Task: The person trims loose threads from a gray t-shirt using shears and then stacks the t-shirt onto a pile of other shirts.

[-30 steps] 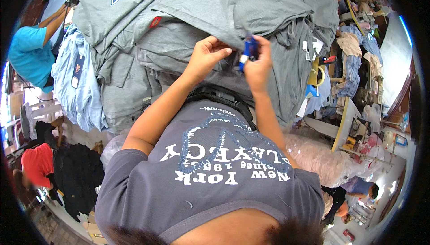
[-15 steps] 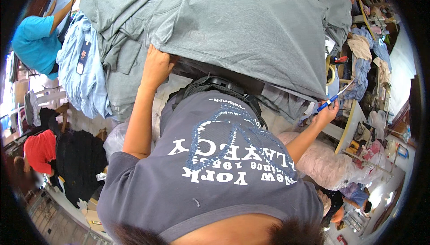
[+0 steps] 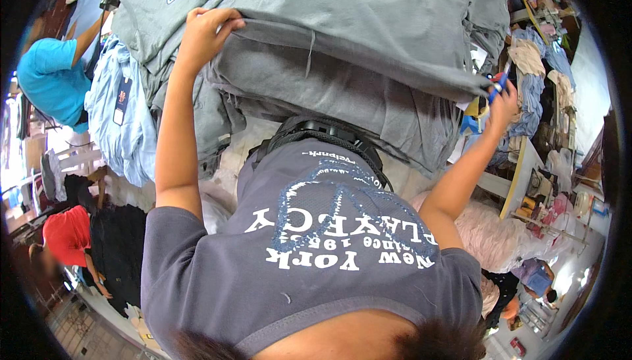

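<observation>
Since half a second ago both hands have risen and spread wider, stretching the grey garment [image 3: 368, 37] (soft, matte knit) over the grey pile. Left hand [image 3: 205, 34] pinches its folded edge; right hand [image 3: 501, 102] grips the other edge plus a blue tool [image 3: 498, 83].

A small dark rectangular hang tag [image 3: 122, 100] hangs on the light-blue garment [image 3: 125, 129] at left.

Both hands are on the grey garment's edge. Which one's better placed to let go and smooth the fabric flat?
Left, probably. The left hand grips only the grey garment at its edge and has nothing else in it. The right hand pinches the far edge while also holding a small blue tool, so it is less free.
</observation>
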Demonstrator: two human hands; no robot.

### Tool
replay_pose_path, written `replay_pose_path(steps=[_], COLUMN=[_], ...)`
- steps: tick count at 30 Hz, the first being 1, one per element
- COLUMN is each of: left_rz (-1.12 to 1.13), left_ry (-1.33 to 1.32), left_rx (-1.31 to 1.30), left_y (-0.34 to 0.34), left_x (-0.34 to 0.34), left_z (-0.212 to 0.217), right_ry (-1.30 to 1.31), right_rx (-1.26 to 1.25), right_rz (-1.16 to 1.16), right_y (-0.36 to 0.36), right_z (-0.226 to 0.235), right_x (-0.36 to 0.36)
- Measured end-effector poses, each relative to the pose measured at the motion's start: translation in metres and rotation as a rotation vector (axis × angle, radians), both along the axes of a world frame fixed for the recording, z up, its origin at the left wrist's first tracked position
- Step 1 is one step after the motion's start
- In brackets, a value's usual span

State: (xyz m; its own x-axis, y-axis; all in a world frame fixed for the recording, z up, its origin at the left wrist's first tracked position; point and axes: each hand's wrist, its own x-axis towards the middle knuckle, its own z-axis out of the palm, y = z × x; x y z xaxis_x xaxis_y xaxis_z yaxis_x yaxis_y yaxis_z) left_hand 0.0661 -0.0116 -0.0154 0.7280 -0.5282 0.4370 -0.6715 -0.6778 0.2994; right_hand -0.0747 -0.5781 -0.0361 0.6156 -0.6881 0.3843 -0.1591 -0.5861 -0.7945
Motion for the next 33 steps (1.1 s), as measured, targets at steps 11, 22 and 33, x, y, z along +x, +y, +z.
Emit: replay_pose_path(steps=[11,22,33], left_rz=[0.054,-0.029,0.113], left_ry=[0.573,0.678,-0.254], left_rx=[-0.282,-0.663,-0.037], left_y=[0.0,0.003,-0.063], left_x=[0.044,0.039,0.009], left_z=[-0.049,-0.042,-0.008], right_ry=[0.184,0.19,0.387], right_rx=[0.356,0.509,0.148], right_rz=[0.079,0.079,-0.075], right_y=[0.011,0.018,0.027], right_z=[-0.036,-0.018,-0.099], right_x=[0.036,-0.076,-0.168])
